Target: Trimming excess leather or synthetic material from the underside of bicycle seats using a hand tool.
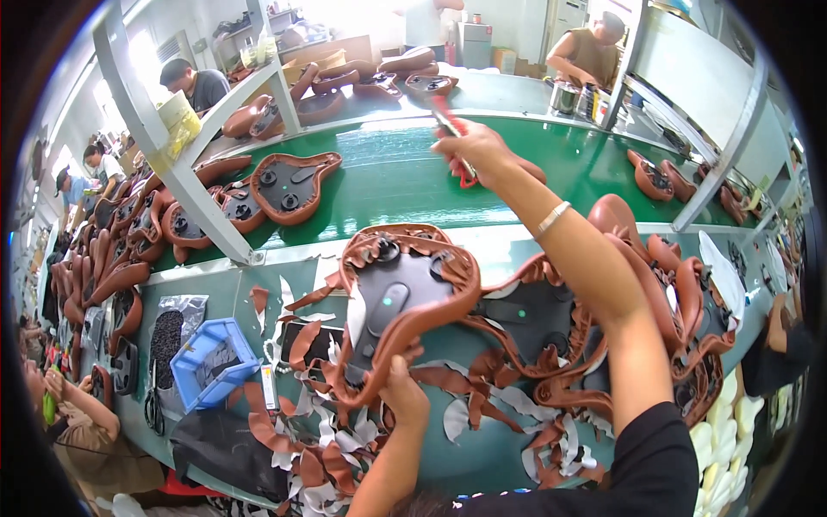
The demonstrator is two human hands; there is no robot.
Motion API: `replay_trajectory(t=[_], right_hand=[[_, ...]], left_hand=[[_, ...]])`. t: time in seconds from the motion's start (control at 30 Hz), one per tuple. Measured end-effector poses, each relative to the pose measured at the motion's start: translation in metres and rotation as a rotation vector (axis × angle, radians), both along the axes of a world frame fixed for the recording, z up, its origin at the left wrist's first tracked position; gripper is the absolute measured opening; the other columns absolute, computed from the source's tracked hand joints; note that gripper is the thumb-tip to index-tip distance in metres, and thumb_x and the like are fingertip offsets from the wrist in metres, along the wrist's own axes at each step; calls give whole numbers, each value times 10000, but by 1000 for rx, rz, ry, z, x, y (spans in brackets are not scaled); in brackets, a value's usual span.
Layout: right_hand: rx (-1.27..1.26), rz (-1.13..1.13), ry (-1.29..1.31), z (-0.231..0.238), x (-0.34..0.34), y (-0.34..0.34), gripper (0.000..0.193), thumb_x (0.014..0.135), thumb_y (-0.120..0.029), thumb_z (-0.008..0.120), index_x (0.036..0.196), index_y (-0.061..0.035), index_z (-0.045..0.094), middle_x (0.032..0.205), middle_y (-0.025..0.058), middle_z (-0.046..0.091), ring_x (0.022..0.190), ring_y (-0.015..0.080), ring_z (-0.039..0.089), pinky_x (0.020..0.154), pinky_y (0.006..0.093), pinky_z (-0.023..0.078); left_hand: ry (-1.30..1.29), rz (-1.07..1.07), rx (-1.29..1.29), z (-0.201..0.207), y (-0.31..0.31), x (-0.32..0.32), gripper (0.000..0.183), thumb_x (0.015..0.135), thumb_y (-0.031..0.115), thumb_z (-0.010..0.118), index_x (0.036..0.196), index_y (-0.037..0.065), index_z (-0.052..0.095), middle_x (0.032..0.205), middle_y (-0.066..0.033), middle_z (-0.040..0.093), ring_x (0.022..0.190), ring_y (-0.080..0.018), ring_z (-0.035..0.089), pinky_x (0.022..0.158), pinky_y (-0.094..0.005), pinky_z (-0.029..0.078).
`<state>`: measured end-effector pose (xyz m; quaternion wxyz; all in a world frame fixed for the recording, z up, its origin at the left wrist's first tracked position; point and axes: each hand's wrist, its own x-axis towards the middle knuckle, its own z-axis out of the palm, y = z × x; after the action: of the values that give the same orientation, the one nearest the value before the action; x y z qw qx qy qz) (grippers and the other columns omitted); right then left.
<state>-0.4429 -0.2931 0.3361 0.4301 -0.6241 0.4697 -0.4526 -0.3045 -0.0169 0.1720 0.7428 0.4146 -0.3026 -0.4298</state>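
Tilted up before me is a brown saddle (451,303), its black underside facing me. Gathered brown covering is folded over its rim. My left hand (405,393) grips the saddle's narrow lower end, with the fingers partly hidden behind it. Raised over the green belt, my right hand (481,153) is closed round a slim red hand tool (444,117). Motion blur hides the tool's exact kind. Another upturned saddle (525,314) lies on the bench just right of the held one. Brown and white offcuts (332,461) are strewn below the left hand.
A green conveyor belt (388,181) crosses behind the bench, carrying several saddles. On the left are a blue bin (194,372), scissors (153,412) and a bag of black pieces (168,340). More saddles (689,302) crowd the right. Grey posts (189,185) frame the belt; co-workers stand beyond.
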Motion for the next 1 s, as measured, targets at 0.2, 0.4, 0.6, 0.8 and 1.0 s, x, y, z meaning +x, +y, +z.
replay_trajectory(t=[0.2, 0.4, 0.6, 0.8, 1.0], right_hand=[[299, -521, -952, -162, -33, -161, 353, 748, -76, 674, 1055, -180, 532, 937, 1, 540, 857, 244, 560, 692, 507, 487], [-214, -734, -1108, -166, -58, -183, 530, 701, -106, 716, 1189, -203, 531, 1100, 7, 532, 991, 233, 536, 676, 469, 471], [-98, -876, -1148, -114, -20, -107, 510, 728, -72, 684, 1200, -157, 510, 1128, 68, 524, 950, 281, 558, 602, 419, 541], [89, -514, -1067, -50, -49, -31, 305, 759, -101, 692, 1010, -116, 520, 938, 55, 588, 814, 226, 597, 552, 401, 543], [194, -88, -762, -42, -21, 146, 404, 797, -129, 659, 1155, -153, 475, 986, 7, 529, 795, 183, 581, 533, 340, 542]], left_hand=[[-57, -15, -76, -32, 4, -12, 875, 836, 737, 374, 1208, -40, 526, 1148, -161, 598, 1026, -252, 593, 839, -359, 480], [141, -12, -18, 8, -1, -18, 981, 793, 805, 340, 1158, -78, 565, 1105, -175, 619, 983, -277, 623, 776, -349, 534], [112, 23, -28, -1, -4, 0, 821, 879, 716, 295, 1230, 4, 507, 1220, -153, 562, 1138, -273, 538, 887, -388, 471], [431, 102, -122, 19, -25, -2, 582, 935, 518, 420, 1184, -3, 490, 1242, -150, 522, 1172, -284, 491, 1022, -466, 371], [546, 290, -261, 108, 51, 23, 516, 943, 436, 385, 1249, 26, 449, 1199, -119, 537, 1105, -246, 532, 989, -394, 408]])
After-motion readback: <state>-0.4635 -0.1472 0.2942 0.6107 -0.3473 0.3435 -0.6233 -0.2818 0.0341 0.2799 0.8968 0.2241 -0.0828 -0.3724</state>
